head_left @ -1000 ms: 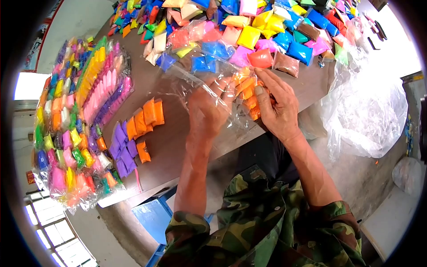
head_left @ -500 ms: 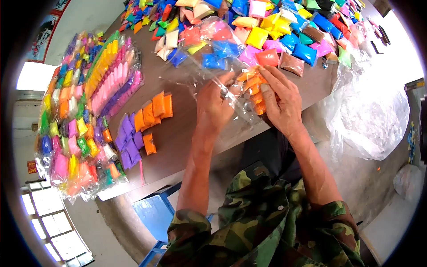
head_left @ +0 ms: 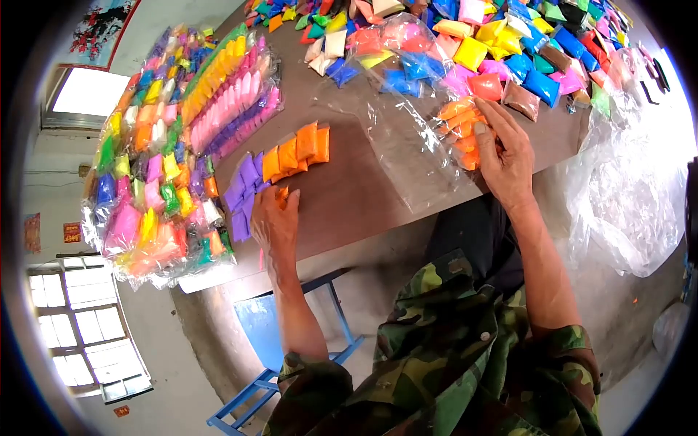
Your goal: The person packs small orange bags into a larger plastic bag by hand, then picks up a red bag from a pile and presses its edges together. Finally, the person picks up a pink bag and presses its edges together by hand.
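Observation:
My left hand (head_left: 275,227) is at the left of the table, its fingers closed around a small orange packet (head_left: 282,195). Beside it lie a row of orange packets (head_left: 297,154) and a cluster of purple packets (head_left: 246,183). My right hand (head_left: 507,161) grips several orange packets (head_left: 460,131) by their right side, thumb in front and fingers behind. These packets are at a clear plastic bag (head_left: 407,156) spread flat over the table; how far they lie inside it is hard to tell.
Large clear bags of many-coloured packets (head_left: 156,167) cover the table's left end. A heap of loose packets (head_left: 502,43) lies at the back. A crumpled clear plastic sheet (head_left: 625,196) hangs off the right edge. A blue chair (head_left: 258,330) stands below the front edge.
My left hand has left the clear bag, moved left and taken hold of the lone orange packet. My right hand stays at the bagged orange packets. The camera view has shifted.

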{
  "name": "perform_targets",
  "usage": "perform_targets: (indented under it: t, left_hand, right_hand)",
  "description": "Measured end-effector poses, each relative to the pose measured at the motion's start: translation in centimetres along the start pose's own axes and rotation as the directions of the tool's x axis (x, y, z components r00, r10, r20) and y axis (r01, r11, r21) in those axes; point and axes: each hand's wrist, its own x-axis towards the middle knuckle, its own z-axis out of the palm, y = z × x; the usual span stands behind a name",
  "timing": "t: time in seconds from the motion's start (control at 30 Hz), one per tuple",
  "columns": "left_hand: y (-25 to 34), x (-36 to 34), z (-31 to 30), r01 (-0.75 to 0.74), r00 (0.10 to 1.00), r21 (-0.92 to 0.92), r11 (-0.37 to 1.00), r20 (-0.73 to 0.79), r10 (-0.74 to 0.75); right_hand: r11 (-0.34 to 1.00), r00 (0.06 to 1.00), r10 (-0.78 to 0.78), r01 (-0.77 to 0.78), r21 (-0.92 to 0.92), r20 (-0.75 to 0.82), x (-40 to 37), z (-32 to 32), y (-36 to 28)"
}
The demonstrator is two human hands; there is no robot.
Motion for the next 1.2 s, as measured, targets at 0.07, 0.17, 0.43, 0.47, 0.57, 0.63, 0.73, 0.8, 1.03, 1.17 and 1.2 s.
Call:
perform_targets:
  t: [0.07,0.17,0.43,0.47,0.57,0.63,0.73,0.8,1.03,1.17,1.2]
  left_hand:
    - [-0.7,0.2,0.2,-0.01,0.999,0.024,1.0,0.048,0.009]
    - [-1.6,0.3,0.7,-0.134,0.991,0.055,0.989,-0.017,0.136]
    - [7.2,1.9,-1.3,0.174,0.958,-0.92,0.35,0.24,0.155]
    - [8.3,2.5,-0.6,0.173,0.957,-0.924,0.34,0.239,0.161]
    - [12.0,4.0,2.4,0.293,0.911,-0.945,0.142,0.321,0.258]
    - [14.9,4.4,3.9,0.307,0.919,-0.949,0.068,0.314,0.237]
    - [17.8,4.8,5.3,0.313,0.929,-0.949,-0.048,0.295,0.223]
    - [18.8,5.2,7.2,0.279,0.939,-0.952,-0.129,0.242,0.243]
    - [20.8,4.1,9.0,0.082,0.926,-0.984,0.159,0.134,0.353]
    - [20.0,5.1,8.6,-0.2,0.892,-0.896,0.398,0.002,0.453]
    - [20.1,5.4,8.1,-0.328,0.864,-0.831,0.45,-0.07,0.499]
  right_hand:
    - [1.0,1.0,0.0,0.0,-0.008,-0.006,0.0,-0.1,0.0]
    - [1.0,1.0,0.01,-0.01,-0.017,-0.012,0.0,0.0,-0.1]
    - [0.999,1.0,0.023,-0.024,-0.028,-0.017,0.0,0.0,-0.2]
    - [0.999,1.0,0.02,-0.02,-0.039,-0.021,0.1,0.0,-0.2]
    - [0.999,0.999,0.023,-0.024,-0.023,-0.022,-0.1,0.1,0.0]
    - [0.999,1.0,0.021,-0.022,-0.047,-0.022,0.0,0.0,-0.1]
    - [0.997,1.0,0.005,-0.006,-0.081,-0.012,-0.1,-0.2,0.0]
    - [0.995,1.0,0.004,-0.003,-0.095,0.005,0.0,-0.2,-0.1]
    - [0.995,0.998,0.03,-0.026,-0.093,0.048,0.2,-0.7,-0.6]
    - [0.998,0.991,0.063,-0.059,-0.031,0.119,1.1,-1.6,-0.5]
    - [0.998,0.985,0.066,-0.064,-0.016,0.162,1.5,-1.9,-0.7]
